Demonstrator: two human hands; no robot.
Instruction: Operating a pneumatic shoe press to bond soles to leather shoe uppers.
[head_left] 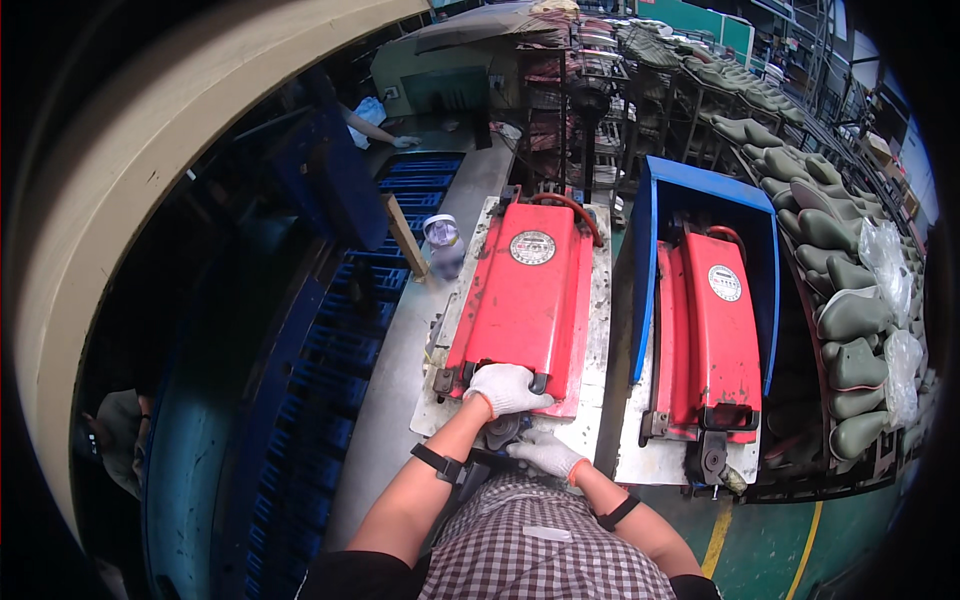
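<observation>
Left hand [505, 388], in a white glove, looks curled around the black handle [539, 384] at the near end of a red cover [525, 300]; its fingertips are partly hidden. Right hand [545, 453], gloved too, sits just below and to the right, its fingers reaching to a round latch [501, 432] under the handle. Whether it grasps the latch or only touches it, I cannot tell.

By the pose, the step in hand seems to be working the handle and latch together. Any further move there would call for a steady left grip, with the right fingers squarely on the latch and clear of the edge.

The red cover stretches away from the left hand, ahead of the person, along a pale base plate [592, 335]. To the right, well apart from both hands, a second red cover [725, 340] lies beneath a blue hood [705, 180].
</observation>
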